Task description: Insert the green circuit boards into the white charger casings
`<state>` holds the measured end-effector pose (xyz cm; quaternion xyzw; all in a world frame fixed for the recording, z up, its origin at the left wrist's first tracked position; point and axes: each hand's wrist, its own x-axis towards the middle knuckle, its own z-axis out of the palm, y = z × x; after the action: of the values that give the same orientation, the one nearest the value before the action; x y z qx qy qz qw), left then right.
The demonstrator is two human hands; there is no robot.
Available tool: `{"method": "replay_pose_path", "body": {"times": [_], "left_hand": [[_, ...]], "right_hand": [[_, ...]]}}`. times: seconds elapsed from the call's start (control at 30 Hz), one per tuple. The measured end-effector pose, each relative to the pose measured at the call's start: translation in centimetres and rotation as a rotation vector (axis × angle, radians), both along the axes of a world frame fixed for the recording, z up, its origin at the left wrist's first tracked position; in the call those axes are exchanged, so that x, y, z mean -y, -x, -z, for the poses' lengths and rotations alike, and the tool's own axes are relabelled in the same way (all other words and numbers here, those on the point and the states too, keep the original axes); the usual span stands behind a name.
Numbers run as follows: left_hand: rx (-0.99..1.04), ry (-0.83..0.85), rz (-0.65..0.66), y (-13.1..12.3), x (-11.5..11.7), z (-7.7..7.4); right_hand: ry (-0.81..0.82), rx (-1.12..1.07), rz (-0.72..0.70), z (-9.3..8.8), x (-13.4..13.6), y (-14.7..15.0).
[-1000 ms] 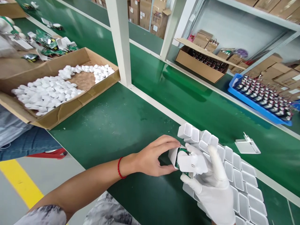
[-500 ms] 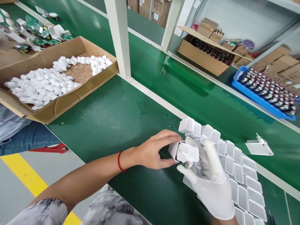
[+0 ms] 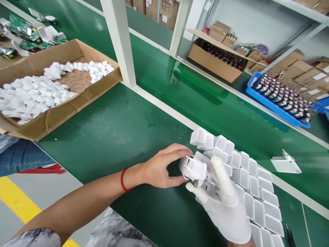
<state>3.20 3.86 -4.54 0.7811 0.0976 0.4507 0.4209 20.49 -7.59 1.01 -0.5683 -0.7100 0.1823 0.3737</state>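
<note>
My left hand (image 3: 160,168), bare with a red cord at the wrist, pinches the left side of a white plug charger (image 3: 197,168) between thumb and fingers. Two metal pins stick out of the charger, and a bit of green circuit board shows at its lower edge. Wearing a white glove, my right hand (image 3: 226,209) grips the charger's other side; some of its fingers are hidden behind the charger. Beside and beneath the right hand stand rows of open white plastic housings (image 3: 254,187) on the green table (image 3: 102,123).
At left, a cardboard tray (image 3: 74,109) holds many small white pieces, with circuit boards (image 3: 24,31) beyond it. A white post (image 3: 119,44) rises from the table. A flat white part (image 3: 285,164) lies at right, below a blue bin (image 3: 277,103). Black tweezers (image 3: 290,236) lie at lower right.
The view has shifted slightly, so most things appear farther left. The charger has turned a little between my hands, and its pins show more clearly. Both hands keep their hold.
</note>
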Motion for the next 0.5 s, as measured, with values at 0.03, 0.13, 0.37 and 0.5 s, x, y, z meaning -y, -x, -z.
{"method": "replay_pose_path", "body": {"times": [0.03,0.13,0.37,0.5], "left_hand": [[0.002,0.002,0.0,0.01,0.01,0.02],[0.008,0.002,0.003,0.03,0.05,0.07],[0.001,-0.008,-0.005,0.0,0.02,0.11],[0.011,-0.009,0.002,0.0,-0.03,0.18]], "right_hand": [[0.001,0.01,0.001,-0.05,-0.1,0.07],[-0.001,0.037,0.017,-0.05,-0.12,0.16],[-0.013,0.032,0.037,0.28,-0.03,0.05],[-0.009,0.046,0.017,0.06,-0.07,0.08]]}}
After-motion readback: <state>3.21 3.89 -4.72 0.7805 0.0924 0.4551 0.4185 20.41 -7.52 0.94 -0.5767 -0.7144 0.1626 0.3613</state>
